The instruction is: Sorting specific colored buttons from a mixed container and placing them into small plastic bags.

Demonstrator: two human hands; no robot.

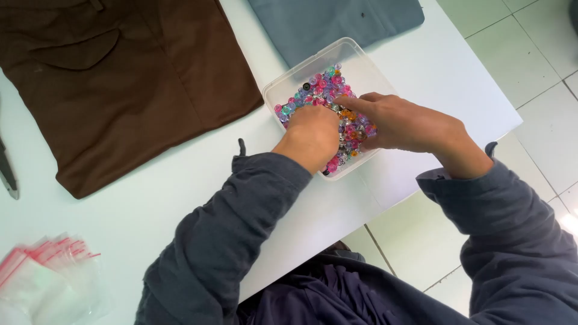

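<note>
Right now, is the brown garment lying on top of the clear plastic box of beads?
No. The brown garment lies flat on the white table, apart from the clear plastic box where both hands are.

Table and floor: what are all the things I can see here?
Clear box: one, see-through plastic, table middle.
Beads: many, pink, purple, blue, orange, inside the box.
Brown garment: one, top left.
Grey-blue cloth: one, top middle.
Plastic bags: a pile, clear with red strips, bottom left.
Dark tool: one, left edge, partly cut off.
Table: one, white.
Floor tiles: pale, right.
Left hand: in the beads.
Right hand: in the beads.
</note>
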